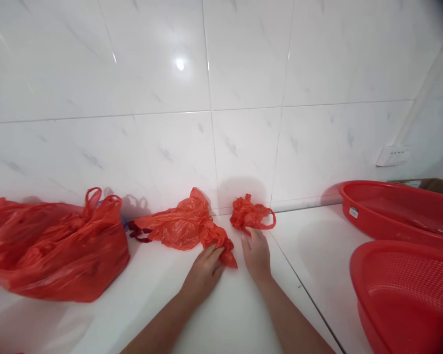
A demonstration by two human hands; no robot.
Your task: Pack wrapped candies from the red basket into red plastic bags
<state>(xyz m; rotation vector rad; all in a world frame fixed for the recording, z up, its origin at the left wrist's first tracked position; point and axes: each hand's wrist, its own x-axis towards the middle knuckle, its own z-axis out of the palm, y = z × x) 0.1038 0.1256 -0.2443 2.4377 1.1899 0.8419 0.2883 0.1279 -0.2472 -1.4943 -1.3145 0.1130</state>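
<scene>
Red bags under both hands, red baskets alongside
Left hand [203, 273], fingers bent, rests on the crumpled bag [184, 223]; right hand [256, 253] touches the small bag [249, 214]; grip unclear. Full bag [59, 250] left, baskets [402, 280] right.

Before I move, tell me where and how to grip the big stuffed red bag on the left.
Grip the big stuffed red bag by both handle loops, probably best from above with the left hand: they stand up at its right end, above the bulging body, leaving openings for fingers.
</scene>
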